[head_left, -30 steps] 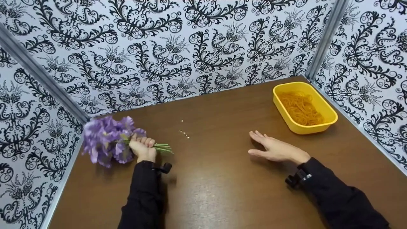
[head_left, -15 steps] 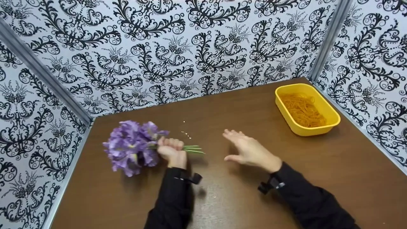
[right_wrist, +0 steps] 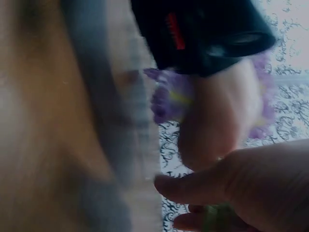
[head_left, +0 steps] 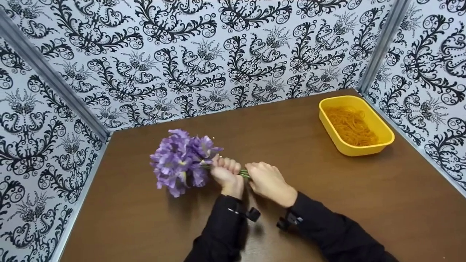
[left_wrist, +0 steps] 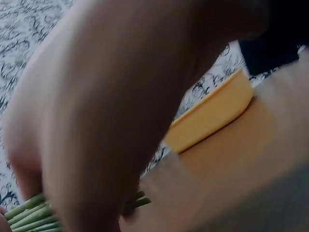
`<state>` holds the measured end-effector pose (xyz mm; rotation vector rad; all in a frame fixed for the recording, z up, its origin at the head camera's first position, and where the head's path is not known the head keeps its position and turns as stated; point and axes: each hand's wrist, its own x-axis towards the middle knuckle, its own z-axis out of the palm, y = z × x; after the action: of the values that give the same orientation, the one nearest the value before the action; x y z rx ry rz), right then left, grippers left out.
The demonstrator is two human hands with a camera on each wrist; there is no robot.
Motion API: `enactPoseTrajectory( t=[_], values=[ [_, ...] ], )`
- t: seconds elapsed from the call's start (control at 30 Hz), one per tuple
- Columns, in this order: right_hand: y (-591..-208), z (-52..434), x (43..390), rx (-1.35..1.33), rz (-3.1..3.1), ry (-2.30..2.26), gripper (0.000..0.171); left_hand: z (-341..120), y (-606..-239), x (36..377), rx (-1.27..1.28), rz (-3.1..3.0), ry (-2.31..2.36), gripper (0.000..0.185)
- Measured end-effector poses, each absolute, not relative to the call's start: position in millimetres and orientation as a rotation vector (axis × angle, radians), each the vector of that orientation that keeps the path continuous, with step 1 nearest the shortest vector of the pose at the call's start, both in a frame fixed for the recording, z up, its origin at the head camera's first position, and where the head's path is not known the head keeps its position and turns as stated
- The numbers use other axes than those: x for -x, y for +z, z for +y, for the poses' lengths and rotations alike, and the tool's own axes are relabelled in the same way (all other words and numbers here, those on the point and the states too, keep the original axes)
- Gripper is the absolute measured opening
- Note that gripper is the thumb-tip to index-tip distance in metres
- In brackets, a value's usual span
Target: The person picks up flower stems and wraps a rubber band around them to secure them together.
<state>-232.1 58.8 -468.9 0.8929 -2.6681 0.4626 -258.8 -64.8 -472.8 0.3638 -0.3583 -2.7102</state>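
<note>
A bunch of purple artificial-looking flowers [head_left: 182,160] is held sideways over the table, blooms to the left and green stems [head_left: 244,173] to the right. My left hand [head_left: 227,173] grips the stems just below the blooms. Beside it, my right hand [head_left: 267,180] has its fingers around the lower stems, with only a short stretch of green showing between the two hands. In the left wrist view the cut stem ends [left_wrist: 140,199] poke out past the right hand. The right wrist view shows the right thumb [right_wrist: 188,188] extended near the left hand.
A yellow plastic tub [head_left: 364,151] with a tangle of orange rubber bands [head_left: 349,125] stands at the back right of the brown table [head_left: 284,127]. Patterned panels [head_left: 204,65] enclose the table at the back and sides.
My left hand has carried the flowers rightward toward the middle. My right hand has moved left, and its spread fingers have closed around the stem ends.
</note>
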Motion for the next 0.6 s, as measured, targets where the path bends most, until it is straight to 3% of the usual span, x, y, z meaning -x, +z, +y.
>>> enactPoseTrajectory(
  t=[0.6],
  values=[
    [-478.1,58.0,232.1,-0.747,-2.667,0.322,0.027,-51.2,-471.0,252.3,-0.371,-0.412,-2.797,0.046]
  ],
)
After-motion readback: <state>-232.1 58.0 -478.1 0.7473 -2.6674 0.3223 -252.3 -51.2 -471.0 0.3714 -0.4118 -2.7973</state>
